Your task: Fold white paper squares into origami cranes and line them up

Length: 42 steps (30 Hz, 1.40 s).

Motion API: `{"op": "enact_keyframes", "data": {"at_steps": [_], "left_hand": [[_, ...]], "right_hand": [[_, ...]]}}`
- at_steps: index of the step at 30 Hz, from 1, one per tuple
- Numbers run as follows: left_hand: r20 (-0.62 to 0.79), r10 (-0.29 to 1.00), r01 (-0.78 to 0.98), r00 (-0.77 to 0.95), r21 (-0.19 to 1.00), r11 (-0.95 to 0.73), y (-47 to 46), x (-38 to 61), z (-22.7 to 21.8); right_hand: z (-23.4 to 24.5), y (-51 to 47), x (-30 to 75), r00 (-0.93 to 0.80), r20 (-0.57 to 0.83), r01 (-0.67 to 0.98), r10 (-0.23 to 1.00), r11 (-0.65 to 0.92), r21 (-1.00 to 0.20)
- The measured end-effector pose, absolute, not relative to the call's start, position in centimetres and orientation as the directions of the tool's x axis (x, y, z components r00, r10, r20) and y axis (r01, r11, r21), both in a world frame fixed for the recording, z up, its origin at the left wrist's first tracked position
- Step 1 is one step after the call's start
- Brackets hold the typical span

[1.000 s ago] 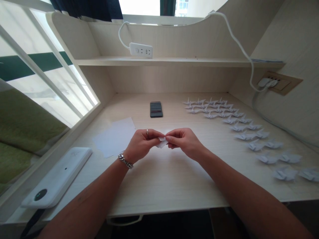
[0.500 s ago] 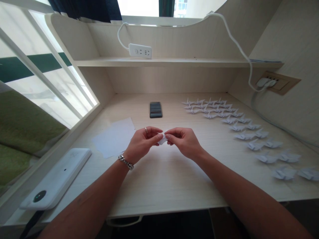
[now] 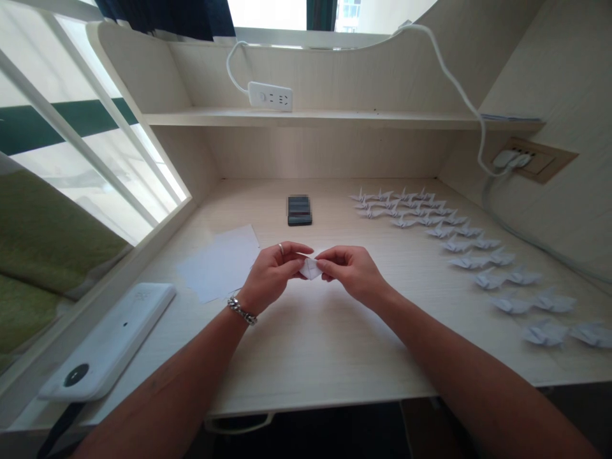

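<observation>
A small folded piece of white paper is held just above the desk, with crease lines showing on its face. My left hand, with a ring and a chain bracelet, pinches its left side between thumb and fingers. On the other side, my right hand grips the right edge between thumb and forefinger. To the left of my hands lie flat white paper sheets. Several folded paper cranes stand in rows along the right side of the desk.
Behind my hands lies a dark phone-like object, partly pixelated. A white device with a black strap rests at the left edge. On the shelf sits a white power strip; a white cable runs to the wall socket.
The folded paper has turned so that more of its creased face shows. My left thumb has shifted back slightly; both hands stay in nearly the same place.
</observation>
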<state>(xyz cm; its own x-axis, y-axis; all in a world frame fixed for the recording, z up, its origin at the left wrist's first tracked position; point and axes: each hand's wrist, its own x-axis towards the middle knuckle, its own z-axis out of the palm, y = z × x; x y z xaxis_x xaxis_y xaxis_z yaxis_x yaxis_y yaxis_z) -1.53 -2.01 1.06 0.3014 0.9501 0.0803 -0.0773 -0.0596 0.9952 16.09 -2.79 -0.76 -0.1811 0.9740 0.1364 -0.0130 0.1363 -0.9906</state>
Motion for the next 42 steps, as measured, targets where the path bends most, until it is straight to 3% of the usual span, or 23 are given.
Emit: {"op": "enact_keyframes", "data": {"at_steps": [8, 12, 18, 24, 31, 42], "left_hand": [[0.106, 0.951, 0.007, 0.291, 0.994, -0.114, -2.0, -1.4, 1.2], [0.088, 0.960, -0.045, 0.264, 0.996, -0.078, -1.8, -1.4, 1.0], [0.153, 0.921, -0.031, 0.358, 0.988, -0.152, -1.6, -1.5, 0.2], [0.220, 0.944, -0.048, 0.244, 0.976, -0.214, -1.7, -1.3, 0.0], [0.175, 0.939, -0.017, 0.295, 0.984, -0.178, -1.8, -1.5, 0.2], [0.195, 0.940, -0.070, 0.280, 0.981, -0.183, -1.9, -1.5, 0.5]], "right_hand": [[-0.4, -3.0, 16.1, -0.194, 0.132, -0.007, 0.972, 0.133, -0.991], [-0.4, -3.0, 16.0, -0.187, 0.147, 0.002, 0.971, 0.150, -0.989], [-0.8, -3.0, 15.9, -0.180, 0.212, 0.069, 0.960, 0.227, -0.971], [-0.9, -3.0, 15.7, -0.170, 0.199, 0.012, 0.965, 0.204, -0.979], [-0.8, -3.2, 15.8, -0.169, 0.255, 0.041, 0.952, 0.265, -0.963], [-0.6, -3.2, 15.9, -0.163, 0.231, 0.038, 0.959, 0.240, -0.970]]}}
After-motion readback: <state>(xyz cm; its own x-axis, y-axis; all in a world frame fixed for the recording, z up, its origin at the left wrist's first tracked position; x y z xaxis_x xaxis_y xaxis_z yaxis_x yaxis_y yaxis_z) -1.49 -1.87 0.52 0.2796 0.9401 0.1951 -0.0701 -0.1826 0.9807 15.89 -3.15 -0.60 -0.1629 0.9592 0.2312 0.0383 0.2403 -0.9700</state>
